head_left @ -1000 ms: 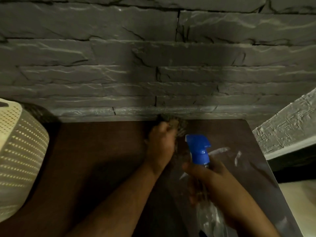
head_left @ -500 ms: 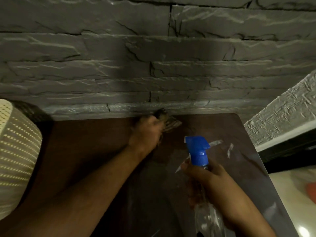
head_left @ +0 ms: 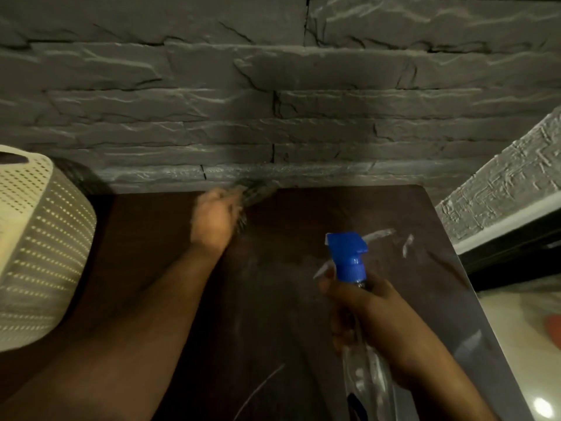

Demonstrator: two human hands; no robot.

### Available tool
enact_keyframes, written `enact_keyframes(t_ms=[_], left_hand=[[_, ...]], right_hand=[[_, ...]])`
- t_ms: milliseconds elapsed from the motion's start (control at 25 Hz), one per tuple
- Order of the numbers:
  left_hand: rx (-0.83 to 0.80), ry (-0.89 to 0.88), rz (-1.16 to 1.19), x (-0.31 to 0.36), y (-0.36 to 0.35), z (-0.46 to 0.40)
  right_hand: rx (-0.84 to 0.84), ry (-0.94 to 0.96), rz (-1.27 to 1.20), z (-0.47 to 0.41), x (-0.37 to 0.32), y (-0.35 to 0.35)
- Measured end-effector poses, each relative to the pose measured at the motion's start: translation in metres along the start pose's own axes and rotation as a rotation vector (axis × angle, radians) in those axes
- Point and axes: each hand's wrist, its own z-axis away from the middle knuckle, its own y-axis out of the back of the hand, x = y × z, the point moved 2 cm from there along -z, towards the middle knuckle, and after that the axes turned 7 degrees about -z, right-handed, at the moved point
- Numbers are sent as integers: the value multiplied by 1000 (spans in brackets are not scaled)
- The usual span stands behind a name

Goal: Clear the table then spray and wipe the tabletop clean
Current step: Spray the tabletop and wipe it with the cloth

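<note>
Here we bunch the cloth (head_left: 253,189) in our left hand (head_left: 212,221), pressing it on the tabletop (head_left: 288,314) beyond our right hand (head_left: 373,326), which grips the spray bottle (head_left: 349,259) upright, likely kept ready for another squirt.

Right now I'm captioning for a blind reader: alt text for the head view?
Left hand wipes a dark tabletop with a cloth near a stone wall; right hand holds a blue-topped spray bottle.

I am facing a dark grey stone wall (head_left: 273,86) filling the upper frame; pale glossy floor (head_left: 522,329) is gleaming at lower right.
</note>
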Motion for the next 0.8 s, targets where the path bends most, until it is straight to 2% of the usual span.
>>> enact_keyframes(t_ms=[40,80,160,200,240,280,320,360,440,480,520,600,640,680,720,760,800], left_hand=[[44,71,-63,0,2,3],[0,-58,-101,13,4,14],[-182,-497,-117,35,-4,45],[-224,-517,-125,29,-2,50],[-149,-361,-122,14,7,43],[-27,-45,-114,-9,18,36],[40,191,-118,-24,22,36],[28,223,-133,-26,23,41],[-125,-85,-167,-4,20,56],[-148,-177,-143,-2,18,61],[-117,-101,-117,-6,20,62],[45,315,-105,-6,20,71],[45,354,-113,14,11,79],[-9,220,-83,44,4,90],[-98,-8,-50,77,-1,103],[-213,-144,40,91,-8,112],[-222,-226,71,86,-8,113]], right_hand=[[-6,-5,8,2,3,3],[-20,-12,17,7,8,6],[-51,-13,74,18,15,8],[-73,-20,103,26,20,7],[-98,-25,116,34,26,7],[-109,-23,123,41,32,7],[-106,-13,129,46,38,9],[-103,-12,132,50,44,11],[-137,-48,148,61,58,6],[-165,-69,175,68,66,2],[-190,-83,183,75,72,-2],[-180,-69,146,81,79,3],[-129,-47,146,82,80,14],[-65,-30,163,83,78,26],[-5,-20,172,84,76,38],[41,-11,172,85,73,48],[54,-5,167,86,72,56]])
